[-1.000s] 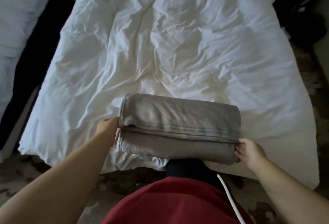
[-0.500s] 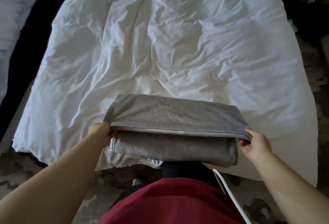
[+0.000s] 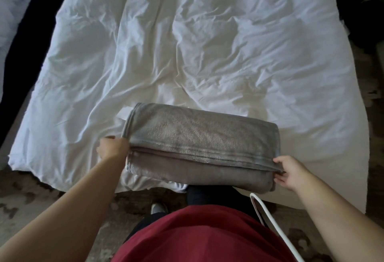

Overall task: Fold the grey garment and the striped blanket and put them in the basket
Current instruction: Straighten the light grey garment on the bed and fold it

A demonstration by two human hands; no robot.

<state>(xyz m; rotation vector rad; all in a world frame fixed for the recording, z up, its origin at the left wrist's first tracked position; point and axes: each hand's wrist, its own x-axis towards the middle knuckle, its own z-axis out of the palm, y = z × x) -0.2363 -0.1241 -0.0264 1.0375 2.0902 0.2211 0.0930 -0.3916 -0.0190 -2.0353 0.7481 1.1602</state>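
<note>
Pinching folded grey fleece blanket [image 3: 199, 147] top-layer corners, left hand [image 3: 112, 149] and right hand [image 3: 288, 171] fingers closed on hem, keeping edges aligned between fingertips, pressing flat on white duvet [image 3: 207, 53].

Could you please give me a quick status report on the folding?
Left hand and right hand each pinch an end of the folded grey garment on the bed. No basket or striped blanket visible. Nothing obstructing.

My bare left forearm reaches in from lower left, left hand [image 3: 112, 149] closed, fingers curled out of sight; my bare right forearm enters from lower right, right hand [image 3: 289, 173] pinched shut, thumb above, fingertips [image 3: 279, 178] below; both arms extended forward.
</note>
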